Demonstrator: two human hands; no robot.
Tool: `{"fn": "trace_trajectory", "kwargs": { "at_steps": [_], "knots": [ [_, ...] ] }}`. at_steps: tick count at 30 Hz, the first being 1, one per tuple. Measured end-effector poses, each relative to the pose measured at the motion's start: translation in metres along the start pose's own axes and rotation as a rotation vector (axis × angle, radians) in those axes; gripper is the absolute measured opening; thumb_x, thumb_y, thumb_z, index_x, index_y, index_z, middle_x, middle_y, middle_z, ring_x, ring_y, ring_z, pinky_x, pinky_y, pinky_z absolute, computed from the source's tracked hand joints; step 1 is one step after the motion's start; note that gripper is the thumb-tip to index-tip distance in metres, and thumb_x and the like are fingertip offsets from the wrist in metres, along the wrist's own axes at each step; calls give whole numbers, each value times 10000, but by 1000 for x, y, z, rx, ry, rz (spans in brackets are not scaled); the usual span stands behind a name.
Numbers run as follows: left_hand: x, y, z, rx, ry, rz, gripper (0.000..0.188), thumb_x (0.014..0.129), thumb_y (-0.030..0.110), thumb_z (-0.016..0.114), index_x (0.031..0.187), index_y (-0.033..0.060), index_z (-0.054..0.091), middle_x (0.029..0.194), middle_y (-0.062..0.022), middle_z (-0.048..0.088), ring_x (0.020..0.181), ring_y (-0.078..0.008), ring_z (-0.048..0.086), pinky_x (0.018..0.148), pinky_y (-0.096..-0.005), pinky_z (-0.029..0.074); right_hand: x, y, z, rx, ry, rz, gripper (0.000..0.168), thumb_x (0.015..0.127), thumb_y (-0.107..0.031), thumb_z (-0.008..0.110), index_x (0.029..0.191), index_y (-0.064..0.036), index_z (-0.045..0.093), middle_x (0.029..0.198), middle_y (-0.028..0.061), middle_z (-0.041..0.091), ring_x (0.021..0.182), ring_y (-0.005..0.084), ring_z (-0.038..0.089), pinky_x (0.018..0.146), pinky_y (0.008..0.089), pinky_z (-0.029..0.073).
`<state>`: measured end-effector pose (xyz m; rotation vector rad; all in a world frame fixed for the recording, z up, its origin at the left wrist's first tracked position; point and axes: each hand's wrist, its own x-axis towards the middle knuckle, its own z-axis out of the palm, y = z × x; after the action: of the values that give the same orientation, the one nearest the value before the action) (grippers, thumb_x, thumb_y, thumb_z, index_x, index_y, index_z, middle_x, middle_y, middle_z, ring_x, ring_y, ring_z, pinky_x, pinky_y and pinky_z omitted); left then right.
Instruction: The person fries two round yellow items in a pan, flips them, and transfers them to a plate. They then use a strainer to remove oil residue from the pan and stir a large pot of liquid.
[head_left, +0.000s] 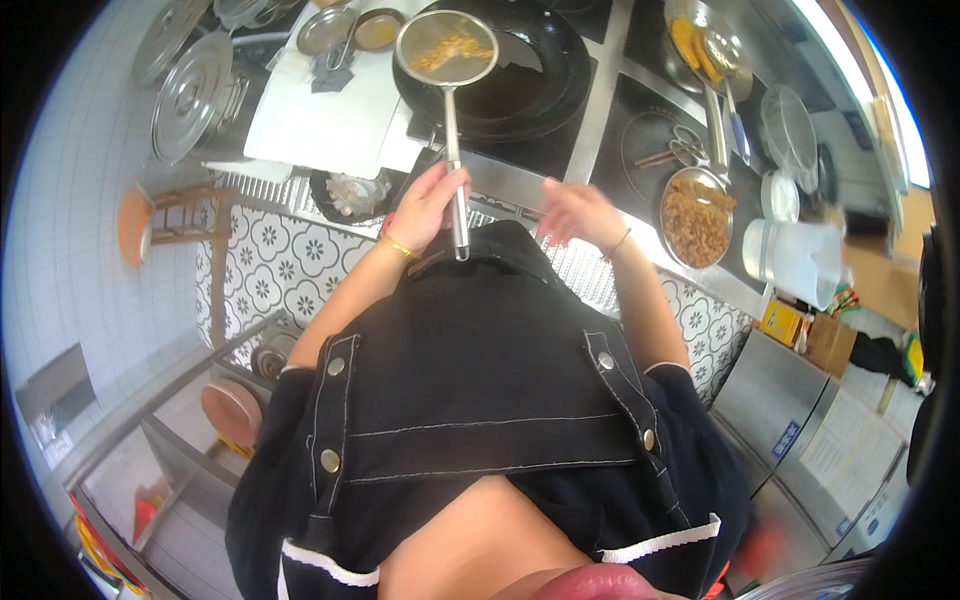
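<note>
My left hand (427, 206) grips the metal handle of a round fine-mesh strainer (450, 64). Browned fried bits (454, 52) lie in its mesh. The strainer is over the left side of a large black wok (559, 105), which has dark liquid, apparently oil, in its bottom. To the right, my right hand (577, 214) is slightly blurred, fingers apart and holding nothing, above the perforated metal strip at the counter's front. Nearest to it on the right is an oval metal dish (697, 221) heaped with brown fried pieces.
Scissors (684, 146) lie behind the dish. Farther back, a metal bowl (675, 15) holds orange-brown food and a slotted ladle (724, 56). A translucent plastic container (795, 259) stands at right. On the left are a white board (322, 124) and a glass lid (193, 97).
</note>
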<state>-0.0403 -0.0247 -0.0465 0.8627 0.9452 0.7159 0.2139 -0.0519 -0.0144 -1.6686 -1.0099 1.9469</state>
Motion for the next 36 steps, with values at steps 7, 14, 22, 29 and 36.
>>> {"fn": "trace_trajectory", "kwargs": {
  "at_steps": [7,14,22,29,36],
  "knots": [
    [9,-7,17,-68,-80,-21,218,940,291,510,1006,84,512,857,17,530,760,-70,534,636,-223,463,-2,-11,75,386,-274,-52,238,924,-278,497,1013,-58,519,777,93,604,605,167,610,527,238,489],
    [12,-12,20,60,-225,2,278,951,315,482,1103,91,545,875,33,544,622,-5,429,515,-153,317,-5,-6,73,624,-166,-29,46,884,-120,484,860,-83,469,552,-4,411,376,73,333,332,215,241],
    [-15,-4,-27,-116,-8,-15,197,929,287,501,914,98,555,754,21,539,563,-30,410,462,-162,278,-11,-5,50,611,-42,-137,130,911,-170,491,827,-82,444,506,-4,366,347,72,280,320,224,204],
    [-38,-32,-102,-146,688,153,263,886,335,554,718,134,532,559,49,458,434,-43,392,376,-195,252,-1,12,26,579,38,-61,158,912,-205,497,803,-101,450,497,0,373,338,75,273,318,225,188],
    [-80,-221,-175,750,843,-123,414,897,406,464,715,40,529,601,-82,541,537,-203,518,517,-348,412,-7,-12,2,500,62,-113,145,916,-215,485,829,-104,454,512,-4,367,354,75,273,330,217,189]
  ]
}}
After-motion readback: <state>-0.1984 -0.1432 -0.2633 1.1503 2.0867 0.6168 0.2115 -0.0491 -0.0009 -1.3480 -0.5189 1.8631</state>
